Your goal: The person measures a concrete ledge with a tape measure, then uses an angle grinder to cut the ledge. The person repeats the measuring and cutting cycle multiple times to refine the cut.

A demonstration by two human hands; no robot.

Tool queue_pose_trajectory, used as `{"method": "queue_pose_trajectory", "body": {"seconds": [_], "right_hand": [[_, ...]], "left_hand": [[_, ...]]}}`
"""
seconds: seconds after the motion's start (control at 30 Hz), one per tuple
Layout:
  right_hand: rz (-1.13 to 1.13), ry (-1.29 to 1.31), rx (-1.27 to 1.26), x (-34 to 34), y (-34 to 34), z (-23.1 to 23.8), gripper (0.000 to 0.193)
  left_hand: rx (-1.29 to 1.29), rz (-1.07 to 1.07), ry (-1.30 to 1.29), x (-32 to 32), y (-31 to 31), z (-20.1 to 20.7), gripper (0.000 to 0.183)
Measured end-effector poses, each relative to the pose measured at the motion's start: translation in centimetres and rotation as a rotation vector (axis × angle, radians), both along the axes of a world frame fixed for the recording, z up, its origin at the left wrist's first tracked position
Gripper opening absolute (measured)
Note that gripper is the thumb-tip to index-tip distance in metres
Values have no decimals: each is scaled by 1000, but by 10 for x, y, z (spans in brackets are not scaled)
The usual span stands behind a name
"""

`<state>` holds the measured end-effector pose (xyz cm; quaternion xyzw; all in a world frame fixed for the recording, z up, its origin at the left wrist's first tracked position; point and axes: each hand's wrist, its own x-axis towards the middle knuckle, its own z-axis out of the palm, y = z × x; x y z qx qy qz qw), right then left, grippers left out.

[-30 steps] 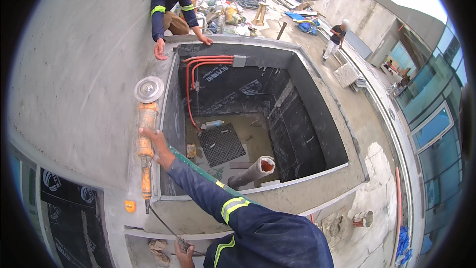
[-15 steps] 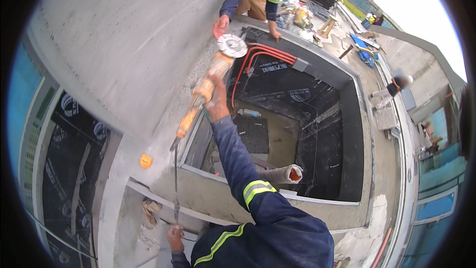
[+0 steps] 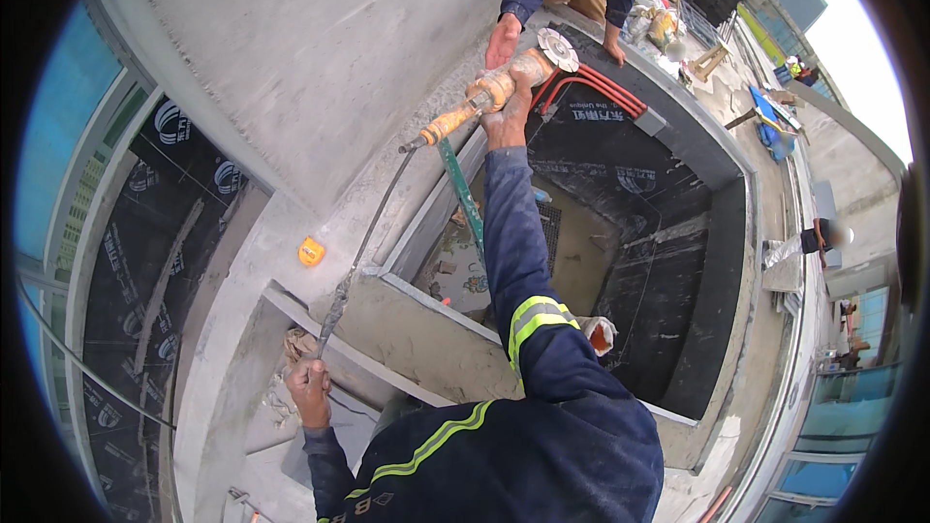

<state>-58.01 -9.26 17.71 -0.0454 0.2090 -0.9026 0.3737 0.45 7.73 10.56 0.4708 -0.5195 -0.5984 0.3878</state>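
Concrete wall (image 3: 320,58) rises beside a dark pit (image 3: 712,281). Over the pit's near-left edge is the grinder (image 3: 491,87), gripped by the right hand (image 3: 509,118); the left hand (image 3: 310,392) is closed around its cord (image 3: 337,308). Close to the grinder is a co-worker's hand (image 3: 504,39); whether they touch, I cannot tell. One orange box (image 3: 311,252) lies left of the pit.

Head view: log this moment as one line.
right hand: grips orange grinder | left hand: grips cord | co-worker's hand: beside grinder, contact unclear | small orange case: on concrete
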Motion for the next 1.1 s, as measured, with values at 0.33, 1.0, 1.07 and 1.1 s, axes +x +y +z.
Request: {"method": "queue_pose_trajectory", "body": {"seconds": [0.33, 1.0, 1.07, 1.1], "right_hand": [[-145, 272, -15, -45, -39, -28, 41], [627, 1060, 706, 232, 40, -127, 22], [461, 1568, 625, 279, 19, -163, 32], [226, 1878, 585, 296, 6, -178, 37]], "left_hand": [[-87, -101, -188, -23, -15, 0, 45], [49, -462, -151, -73, -51, 16, 31], [125, -510, -111, -83, -43, 2, 32], [149, -532, -93, -87, -42, -10, 33]]}}
